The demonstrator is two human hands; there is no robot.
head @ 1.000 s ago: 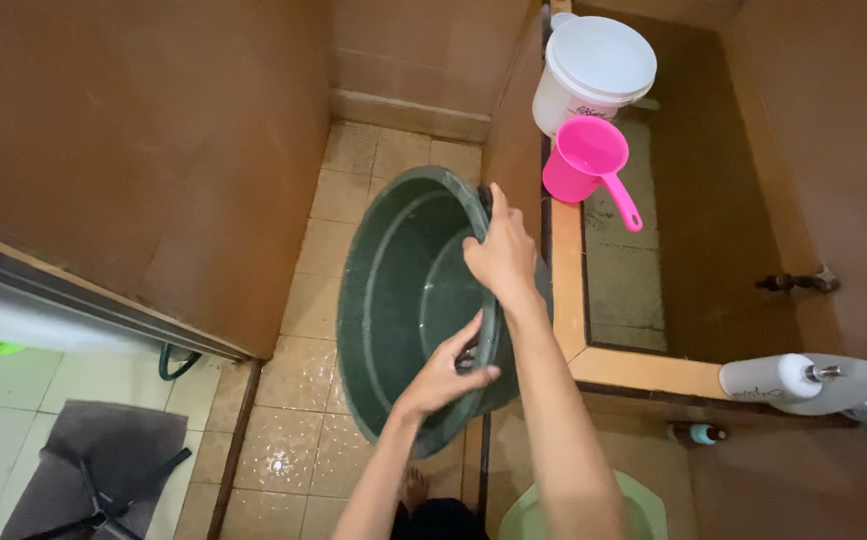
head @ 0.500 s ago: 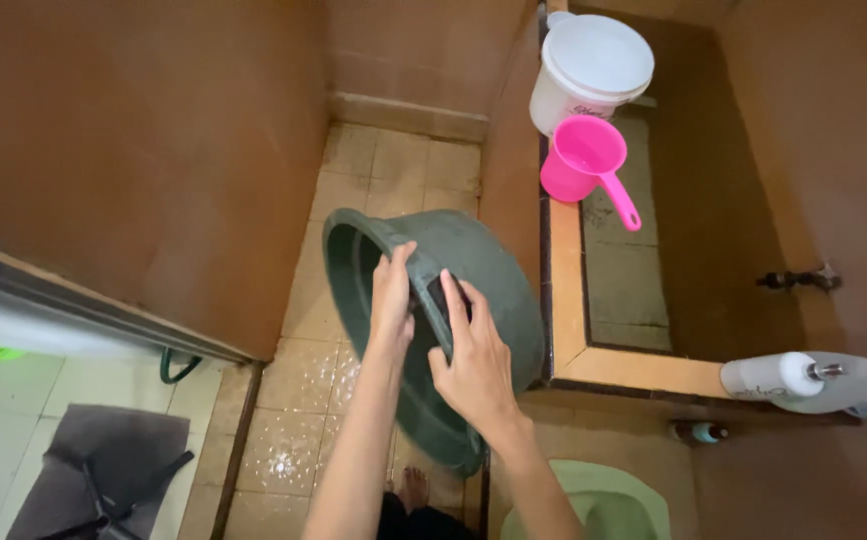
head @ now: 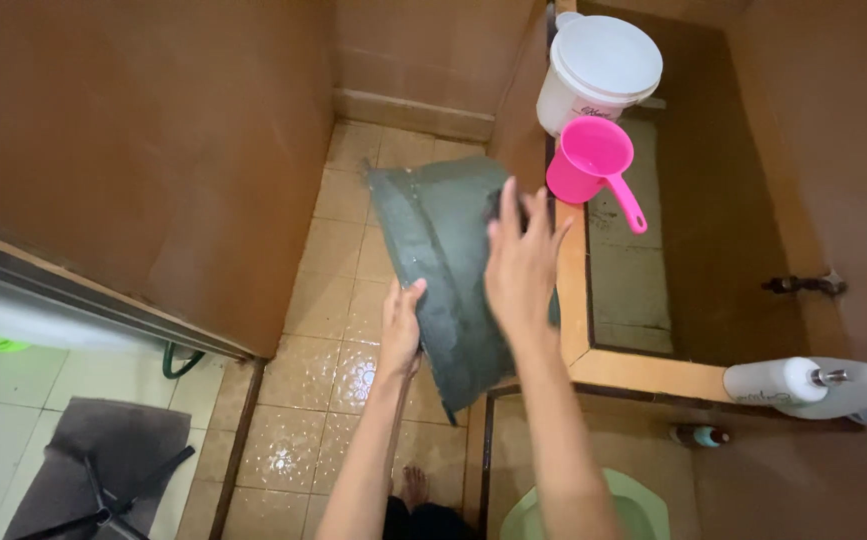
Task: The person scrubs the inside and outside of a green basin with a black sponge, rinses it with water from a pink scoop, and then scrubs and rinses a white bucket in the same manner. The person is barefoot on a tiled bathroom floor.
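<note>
You've got the green basin (head: 443, 270) tipped on edge above the wet tiled floor (head: 338, 300), left hand (head: 400, 325) gripping its lower rim, right hand (head: 521, 265) spread flat against it. Pink scoop (head: 590, 160) and white bucket (head: 598, 70) sit just behind on the tank ledge (head: 573, 290).

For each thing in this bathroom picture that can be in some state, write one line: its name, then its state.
Green basin: tipped up on edge, held by both hands.
Left hand: gripping the basin's lower edge.
Right hand: flat on the basin's underside.
White bucket: upright, lid on.
Pink dipper: upright on the tank ledge.
Floor tiles: wet.
</note>
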